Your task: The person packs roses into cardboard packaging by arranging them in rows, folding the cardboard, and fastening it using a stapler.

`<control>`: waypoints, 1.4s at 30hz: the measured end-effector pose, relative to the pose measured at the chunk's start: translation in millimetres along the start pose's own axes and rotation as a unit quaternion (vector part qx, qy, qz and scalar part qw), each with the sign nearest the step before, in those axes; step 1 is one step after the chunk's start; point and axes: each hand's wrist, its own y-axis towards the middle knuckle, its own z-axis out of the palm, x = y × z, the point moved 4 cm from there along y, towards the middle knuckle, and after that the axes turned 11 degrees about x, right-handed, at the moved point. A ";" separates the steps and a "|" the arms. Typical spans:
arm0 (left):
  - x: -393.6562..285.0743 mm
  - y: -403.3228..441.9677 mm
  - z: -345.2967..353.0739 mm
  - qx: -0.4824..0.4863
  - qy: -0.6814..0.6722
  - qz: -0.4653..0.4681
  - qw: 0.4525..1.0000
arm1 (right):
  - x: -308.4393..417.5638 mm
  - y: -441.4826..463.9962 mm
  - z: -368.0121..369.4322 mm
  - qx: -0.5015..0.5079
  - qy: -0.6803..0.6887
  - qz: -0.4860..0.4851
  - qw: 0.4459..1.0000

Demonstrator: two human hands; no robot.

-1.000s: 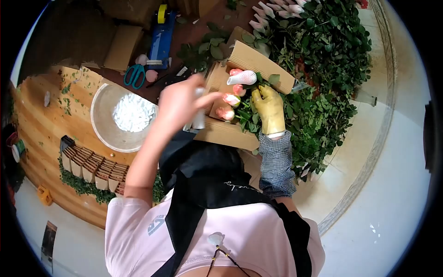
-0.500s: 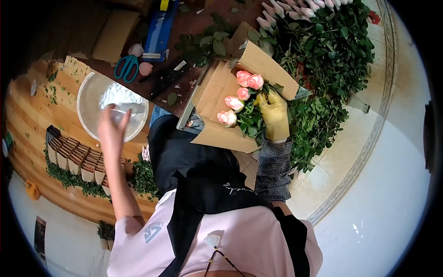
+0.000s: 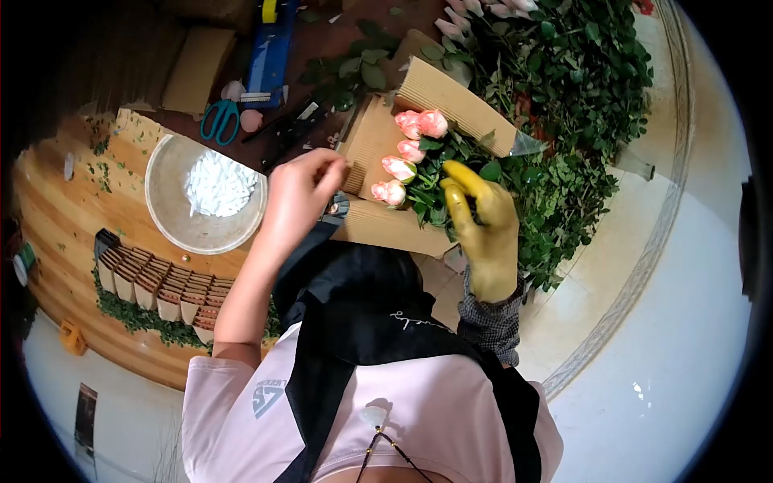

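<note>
Pink roses [image 3: 400, 169] lie on an open sheet of corrugated cardboard [image 3: 366, 165], heads to the left, leafy stems to the right. My left hand [image 3: 302, 189], bare, is at the cardboard's left edge, its fingers pinched together; whatever they may hold is hidden. My right hand [image 3: 487, 217], in a yellow glove, hovers by the rose leaves with thumb and forefinger apart and nothing visible between them. A white bucket [image 3: 159, 213] containing small white pieces [image 3: 219, 183] is to the left of my left hand.
Teal-handled scissors [image 3: 219, 122], a black tool [image 3: 302, 119] and a blue tool [image 3: 267, 60] lie on the dark table. Leafy rose stems [image 3: 564, 105] are piled on the right. Cardboard-wrapped bundles [image 3: 165, 286] stand in a row at lower left.
My left hand has moved from over the bucket rightward to the cardboard's edge. My gloved right hand has drawn back from the rose stems, and its thumb and forefinger have opened.
</note>
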 end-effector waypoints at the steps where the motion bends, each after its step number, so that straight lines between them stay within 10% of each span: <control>1: -9.2 4.6 7.9 0.023 0.055 0.001 0.998 | 3.5 -3.2 2.7 0.021 0.045 0.010 0.999; 15: -27.1 9.8 37.2 0.024 0.220 0.079 0.972 | -16.1 7.3 59.2 0.159 -0.111 -0.119 0.974; 23: -3.5 1.1 31.0 0.128 -0.076 -0.064 0.987 | -12.6 11.6 62.3 0.164 -0.192 -0.165 0.953; 29: -56.7 -8.9 55.1 0.031 0.376 0.202 0.904 | -19.0 12.9 55.5 0.189 -0.100 -0.134 0.968; 34: -50.2 -8.5 51.8 0.030 0.373 0.222 0.901 | -21.3 22.1 23.5 -0.049 -0.096 -0.063 0.992; 42: -58.6 -3.7 51.5 0.035 0.387 0.239 0.890 | -18.0 35.7 55.0 0.008 -0.094 -0.081 0.992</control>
